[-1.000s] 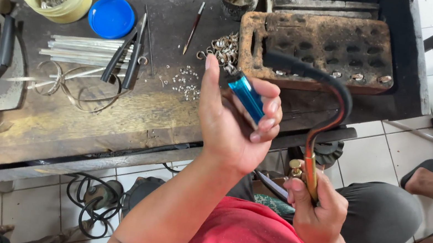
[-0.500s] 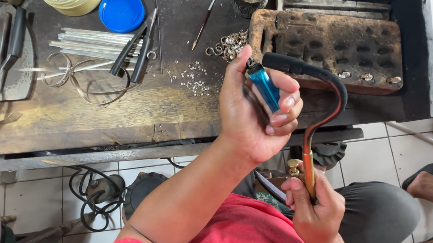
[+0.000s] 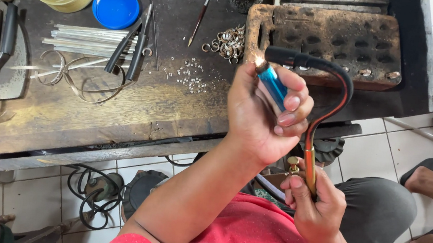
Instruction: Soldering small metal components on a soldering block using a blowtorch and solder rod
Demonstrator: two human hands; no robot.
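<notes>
Left grip point(image 3: 262, 116) clasps lighter point(image 3: 272, 84), flame lit at torch point(image 3: 320, 96) tip; right grip point(image 3: 312, 204) grasps torch handle; torch itself not yet burning; rings point(image 3: 227, 42) wait on bench point(image 3: 163, 103).

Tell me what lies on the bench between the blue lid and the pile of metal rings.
In the head view, between the blue lid and the metal rings lie black-handled pliers, a thin rod, and a small brush.
</notes>
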